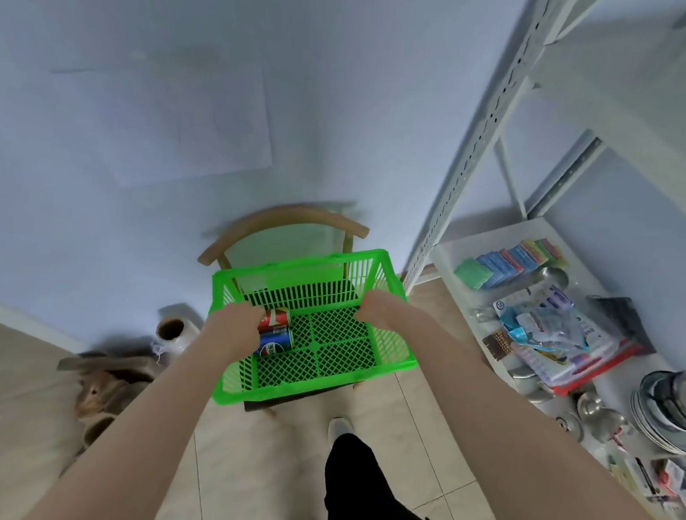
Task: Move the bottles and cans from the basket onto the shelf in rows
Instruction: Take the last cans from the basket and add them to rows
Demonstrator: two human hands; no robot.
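Blur is laid over both grips, so their state cannot be told. The left grip (236, 325) is set against the left ends of two cans lying on their sides in the green basket (313, 388); whether its fingers are closed round one is not shown. The right grip (382, 311) is held with its fingers bent downward over the basket's far right part, close to the right wall.

The red can (274, 319) is laid just behind the blue can (277, 343), at the left of the basket floor. A round red, white and blue emblem is seen on the blue can; the lettering is too blurred to be read.

The basket is borne by a wooden chair (295, 215). To the right, a white metal shelf (460, 179) is loaded on its low board with coloured sponges (507, 261), printed packets (550, 332) and steel bowls (677, 405). A roll of clear film (173, 328) is seen on the floor at the left.
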